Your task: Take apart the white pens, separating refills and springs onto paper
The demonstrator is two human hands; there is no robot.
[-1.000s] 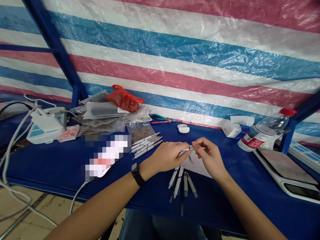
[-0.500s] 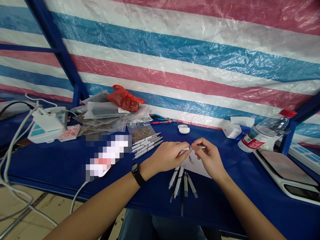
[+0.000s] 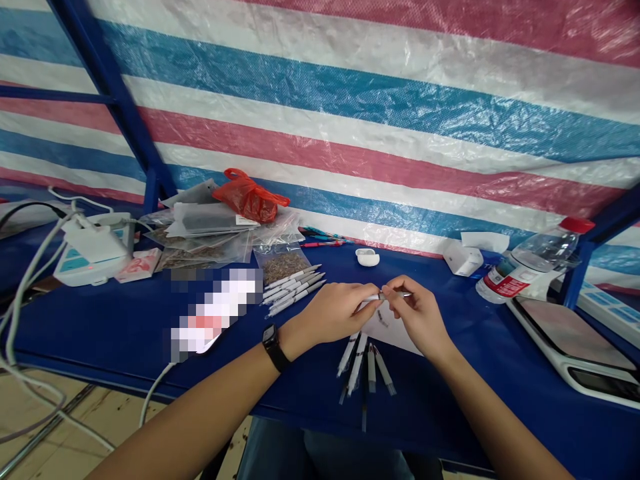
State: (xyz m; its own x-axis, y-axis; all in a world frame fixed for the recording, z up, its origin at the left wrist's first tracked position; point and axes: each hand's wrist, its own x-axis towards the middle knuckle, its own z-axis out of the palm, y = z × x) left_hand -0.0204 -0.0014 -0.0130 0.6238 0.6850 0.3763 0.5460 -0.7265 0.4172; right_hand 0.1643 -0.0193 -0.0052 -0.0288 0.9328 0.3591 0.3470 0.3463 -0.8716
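Between my two hands is a white pen (image 3: 373, 298) with a silvery tip, lying roughly level above a sheet of white paper (image 3: 395, 328). My left hand (image 3: 343, 308) is closed around its barrel. The fingers of my right hand (image 3: 414, 313) pinch it near the tip end. A few tiny dark pieces (image 3: 383, 319) rest on the paper below. Closer to me lie several pen parts (image 3: 357, 363), some of them white barrels and some with grey grips. Left of my hands is a row of assembled white pens (image 3: 295, 292).
Behind the pen row sit bags of small brown parts (image 3: 283, 265) and a red plastic bag (image 3: 250, 199). A white earbud case (image 3: 367, 257) lies beyond my hands. At right are a bottle (image 3: 530, 263) and a scale (image 3: 575, 347). A phone, blurred out, and cables (image 3: 30, 293) occupy the left.
Both hands keep their grip on the pen in nearly the same place. The right fingers shift very slightly; the objects on the table stay put.
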